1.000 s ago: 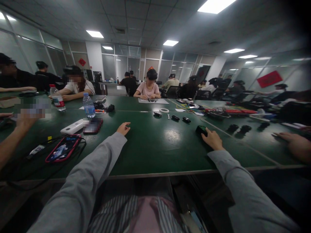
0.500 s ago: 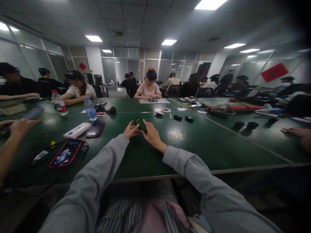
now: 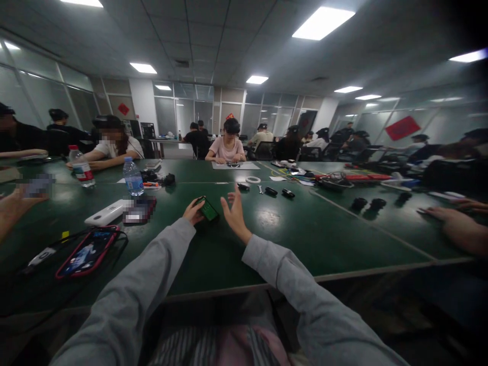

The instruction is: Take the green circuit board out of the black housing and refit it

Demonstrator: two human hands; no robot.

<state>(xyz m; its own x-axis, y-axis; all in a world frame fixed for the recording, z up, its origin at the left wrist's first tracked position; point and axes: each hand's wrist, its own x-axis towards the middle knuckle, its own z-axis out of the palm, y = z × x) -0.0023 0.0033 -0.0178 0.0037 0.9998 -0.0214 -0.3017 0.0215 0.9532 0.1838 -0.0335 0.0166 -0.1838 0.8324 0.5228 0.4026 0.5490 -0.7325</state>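
My left hand [image 3: 193,211] is closed on the edge of a thin, dark-rimmed rectangular piece with a green face [image 3: 209,209]. The piece is held tilted over the green table; whether it is a circuit board or a clear case is not plain. Off to its right, my right hand [image 3: 235,212] is open, thumb and fingers apart, with nothing in it and not touching the piece. Just beyond that hand lies a small black object [image 3: 243,186].
A phone with a red rim [image 3: 88,251], cables, a white device [image 3: 109,212] and a water bottle [image 3: 133,176] are on the left. Farther ahead lie a white ring [image 3: 253,180], a wrench [image 3: 261,189] and black objects [image 3: 288,193]. Other people sit around; a co-worker's hand [image 3: 463,229] rests at right.
My right hand has let go of the green-faced piece and moved apart from it, fingers opening upward. My left hand keeps the piece, now turned and lower. The view has shifted slightly.
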